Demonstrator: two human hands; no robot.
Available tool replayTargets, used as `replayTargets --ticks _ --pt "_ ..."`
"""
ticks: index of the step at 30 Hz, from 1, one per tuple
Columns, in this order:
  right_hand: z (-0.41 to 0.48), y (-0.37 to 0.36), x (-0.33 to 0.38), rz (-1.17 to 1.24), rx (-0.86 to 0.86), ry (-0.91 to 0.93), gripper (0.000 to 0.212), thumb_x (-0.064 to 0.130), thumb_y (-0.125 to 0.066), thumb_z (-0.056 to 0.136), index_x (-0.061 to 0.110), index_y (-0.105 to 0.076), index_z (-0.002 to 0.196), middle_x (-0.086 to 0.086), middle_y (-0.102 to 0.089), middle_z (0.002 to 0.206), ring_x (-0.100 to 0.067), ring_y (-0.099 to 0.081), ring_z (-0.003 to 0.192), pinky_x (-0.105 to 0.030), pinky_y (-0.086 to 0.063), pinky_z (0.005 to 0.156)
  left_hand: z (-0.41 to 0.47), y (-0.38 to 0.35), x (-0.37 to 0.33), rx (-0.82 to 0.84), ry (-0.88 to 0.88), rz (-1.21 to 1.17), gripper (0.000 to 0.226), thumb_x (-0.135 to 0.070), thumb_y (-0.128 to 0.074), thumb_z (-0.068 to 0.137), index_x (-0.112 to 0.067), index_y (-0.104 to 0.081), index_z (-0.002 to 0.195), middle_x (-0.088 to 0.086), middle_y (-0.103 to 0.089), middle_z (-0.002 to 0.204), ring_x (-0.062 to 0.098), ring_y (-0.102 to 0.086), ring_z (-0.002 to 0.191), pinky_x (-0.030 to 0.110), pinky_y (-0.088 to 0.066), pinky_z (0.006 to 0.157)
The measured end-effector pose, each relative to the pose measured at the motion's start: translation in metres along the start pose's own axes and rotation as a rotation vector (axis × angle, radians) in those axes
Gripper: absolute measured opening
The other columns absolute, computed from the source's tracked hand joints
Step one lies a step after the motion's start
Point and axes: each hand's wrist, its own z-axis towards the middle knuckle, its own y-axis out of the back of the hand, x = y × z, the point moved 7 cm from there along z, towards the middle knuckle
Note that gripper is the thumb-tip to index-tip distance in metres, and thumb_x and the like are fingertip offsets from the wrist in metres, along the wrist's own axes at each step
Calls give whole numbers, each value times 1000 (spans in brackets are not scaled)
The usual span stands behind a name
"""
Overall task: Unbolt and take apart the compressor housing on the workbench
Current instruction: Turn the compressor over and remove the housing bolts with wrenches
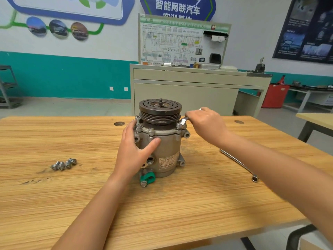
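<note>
Compressor housing: the compressor housing [162, 147] stands upright near the middle of the desk [162, 213], its dark pulley [160, 110] on top and its long axis vertical.
Left hand: the left hand [133, 150] cups the left side of the body, fingers wrapped round toward the far side and thumb laid across the front, bracing it.
Right hand: the right hand [207, 123] is closed round the handle of a wrench [183, 121], fingers curled over it.
Key relation: the wrench head sits on the flange bolt [178, 125] at the housing's right edge, just below the pulley. The handle runs out to the right and slightly far, roughly level, so the swing is likely to go round a vertical bolt axis while the left hand resists from the opposite side.
Nearer hand: the right one, already at that bolt.
Flange: several bolts show along its near rim.
Elsewhere on the desk: four loose bolts [64, 164] lie well to the left, and a second wrench [237, 162] lies to the right, apart from the housing.
</note>
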Motion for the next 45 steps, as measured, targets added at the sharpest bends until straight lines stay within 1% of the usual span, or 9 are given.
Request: replayTargets --ticks 8,15,24,27,29,35,40,43,45 --pt "-30 39 -2 224 -121 -162 33 12 -49 93 3 -57 124 -16 -63 70 -34 -58 55 -40 -49 46 1 0 1 -2 -18 -11 86 -51 -68 75 -23 -28 146 -7 -35 147 -2 -32 125 23 -33 100" --pt "-51 39 3 -11 254 -190 47 19 -33 98 31 -25 143 -1 -59 87 -27 -58 77 -31 -41 58 0 0 2 -3 -14 -12 88 -53 -67 74 -23 -28 147 -6 -34 148 1 -33 127 24 -32 101" --pt "-35 47 36 -210 519 -205 45 1 -39 90 7 -32 133 1 -34 61 -18 -34 51 -25 -22 41 1 -1 3 -12 -21 0 87 -55 -67 74 -24 -28 146 -6 -35 148 4 -35 128 25 -33 100" --pt "-26 46 56 -224 617 -216 55 -5 -40 89 -10 -18 139 -16 -56 98 -28 -58 81 -26 -33 56 2 0 2 -15 -26 6 86 -53 -68 75 -23 -29 146 -5 -36 147 10 -37 131 32 -37 105" --pt "-23 46 65 -237 633 -172 58 -6 -38 90 -12 -11 140 -25 -48 124 -36 -55 106 -32 -34 61 1 -1 2 -13 -26 7 87 -54 -67 74 -23 -28 146 -4 -36 148 11 -36 132 35 -37 107" --pt "-31 40 21 -219 477 -29 54 15 -33 94 17 -14 145 3 -38 67 -12 -36 52 -25 -25 41 2 0 2 -11 -27 -10 86 -52 -68 75 -24 -28 146 -6 -34 149 3 -32 129 29 -33 105" --pt "-10 16 -15 -259 351 60 47 2 -39 91 20 -31 133 -2 -45 82 -20 -45 69 -28 -30 54 0 0 0 -4 -15 -28 100 -71 -58 62 -24 -29 146 -8 -35 147 2 -34 128 27 -33 103" --pt "3 -10 -11 -198 314 82 34 0 -35 94 9 -45 125 -10 -60 111 -27 -55 102 -33 -37 92 1 0 2 -5 -10 -27 104 -74 -53 59 -24 -28 146 -5 -34 149 7 -33 131 28 -34 103" --pt "6 -17 -5 -93 264 55 30 -6 -36 91 0 -54 115 -17 -63 107 -32 -58 100 -40 -38 97 0 -1 3 -2 -11 -20 103 -74 -53 60 -25 -28 146 -5 -33 150 5 -33 129 27 -33 101"
